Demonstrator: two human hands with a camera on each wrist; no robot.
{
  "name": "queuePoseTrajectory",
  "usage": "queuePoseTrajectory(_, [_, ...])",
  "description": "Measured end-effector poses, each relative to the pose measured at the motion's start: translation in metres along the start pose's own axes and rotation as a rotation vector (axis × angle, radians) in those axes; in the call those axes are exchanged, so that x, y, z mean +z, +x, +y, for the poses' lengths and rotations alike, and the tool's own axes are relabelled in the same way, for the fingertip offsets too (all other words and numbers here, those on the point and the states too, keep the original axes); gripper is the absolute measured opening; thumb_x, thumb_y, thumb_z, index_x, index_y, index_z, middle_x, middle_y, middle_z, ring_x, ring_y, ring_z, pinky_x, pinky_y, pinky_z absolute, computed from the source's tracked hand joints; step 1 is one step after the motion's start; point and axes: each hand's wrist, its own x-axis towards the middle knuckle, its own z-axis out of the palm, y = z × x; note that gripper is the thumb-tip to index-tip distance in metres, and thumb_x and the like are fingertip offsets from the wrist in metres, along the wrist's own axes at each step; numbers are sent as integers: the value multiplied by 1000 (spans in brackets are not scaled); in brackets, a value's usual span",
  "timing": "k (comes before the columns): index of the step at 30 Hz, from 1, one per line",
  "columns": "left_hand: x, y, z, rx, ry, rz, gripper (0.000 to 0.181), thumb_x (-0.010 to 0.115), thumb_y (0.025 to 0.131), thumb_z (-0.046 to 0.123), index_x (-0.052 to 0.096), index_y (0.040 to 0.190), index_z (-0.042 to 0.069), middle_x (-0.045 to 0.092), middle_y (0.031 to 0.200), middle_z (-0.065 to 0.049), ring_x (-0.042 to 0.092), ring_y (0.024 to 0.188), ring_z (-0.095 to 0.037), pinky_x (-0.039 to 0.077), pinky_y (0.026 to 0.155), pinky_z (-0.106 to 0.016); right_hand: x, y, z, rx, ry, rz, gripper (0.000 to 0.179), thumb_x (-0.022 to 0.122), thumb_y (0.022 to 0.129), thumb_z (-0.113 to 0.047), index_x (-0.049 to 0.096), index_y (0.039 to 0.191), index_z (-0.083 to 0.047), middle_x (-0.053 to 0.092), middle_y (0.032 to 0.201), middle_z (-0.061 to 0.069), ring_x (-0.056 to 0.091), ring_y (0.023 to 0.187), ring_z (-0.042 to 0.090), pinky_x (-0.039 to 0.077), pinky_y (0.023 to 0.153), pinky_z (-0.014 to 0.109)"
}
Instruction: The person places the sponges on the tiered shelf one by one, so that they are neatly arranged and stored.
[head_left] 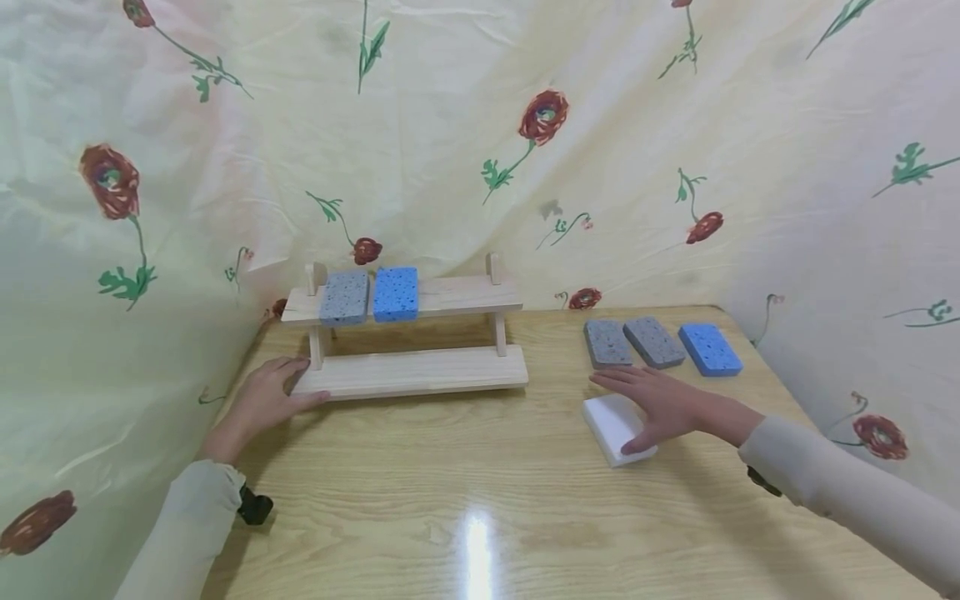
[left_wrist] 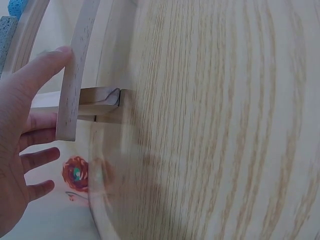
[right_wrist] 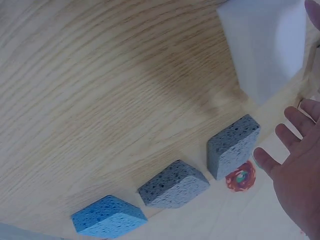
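Observation:
My left hand [head_left: 266,402] pinches the left end of the lower board of a two-tier wooden rack [head_left: 420,372]; in the left wrist view the thumb presses one side of the board [left_wrist: 75,75], with fingers at its other side. A grey sponge [head_left: 345,297] and a blue sponge [head_left: 396,292] lie side by side on the upper board. Over a white sponge block [head_left: 611,421] on the table, my right hand [head_left: 663,404] is spread. Its thumb overlaps the block's near end in the head view, and its straight fingers reach past the far end.
Behind the right hand lie two grey sponges [head_left: 607,343] and a blue sponge [head_left: 710,348] in a row. A flowered cloth [head_left: 450,167] hangs along the back and sides of the wooden table [head_left: 390,492].

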Motion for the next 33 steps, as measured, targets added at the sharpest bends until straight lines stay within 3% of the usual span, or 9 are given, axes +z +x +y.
queuePoseTrajectory(18, [1,3,-1,1,5,-16,88,71,87,62,55,142,-4,50,148,-32,44,137,-53,36,115,-66,11,-17,6,49,9,-27,108,91,65,-54,45,152,-8,51,149,26,47,135,52,40,105,73])
queuePoseTrajectory(33, [1,2,-1,-6,8,-5,88,72,86,62,56,141,-4,51,146,-33,45,136,-53,37,115,-66,17,-9,4,5,9,34,100,90,68,-52,50,148,-5,56,143,24,54,130,49,48,98,68])
